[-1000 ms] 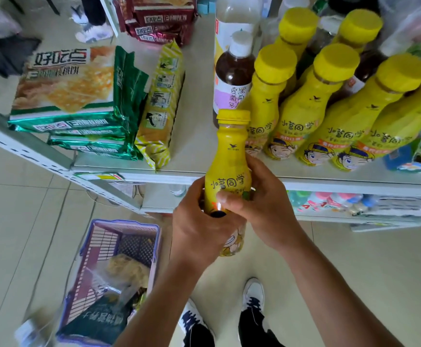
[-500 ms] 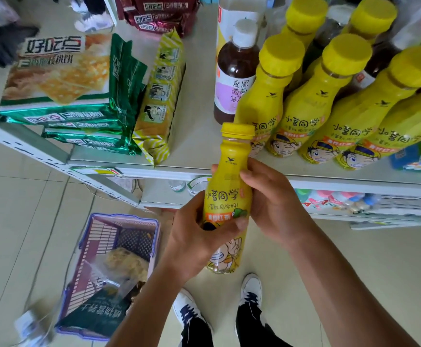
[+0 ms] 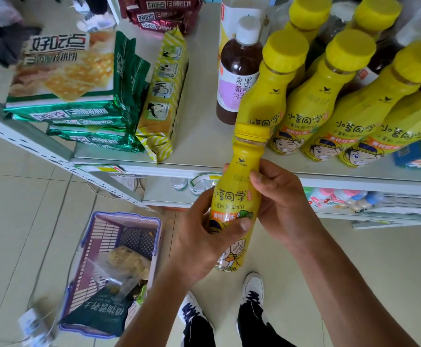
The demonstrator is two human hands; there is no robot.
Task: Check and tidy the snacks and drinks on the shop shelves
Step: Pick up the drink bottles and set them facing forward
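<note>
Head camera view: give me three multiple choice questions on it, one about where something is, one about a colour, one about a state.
1. Where does the purple basket stand? A on the shelf; B on the floor; C in a hand.
2. What colour is the cap of the dark bottle? A white; B yellow; C red.
3. Who holds the yellow bottle in front of the shelf? A left hand only; B both hands; C right hand only.
Answers: 1 B, it sits on the tiles below the shelf. 2 A, its cap is white beside yellow ones. 3 B, the left hand and right hand both wrap it.
</note>
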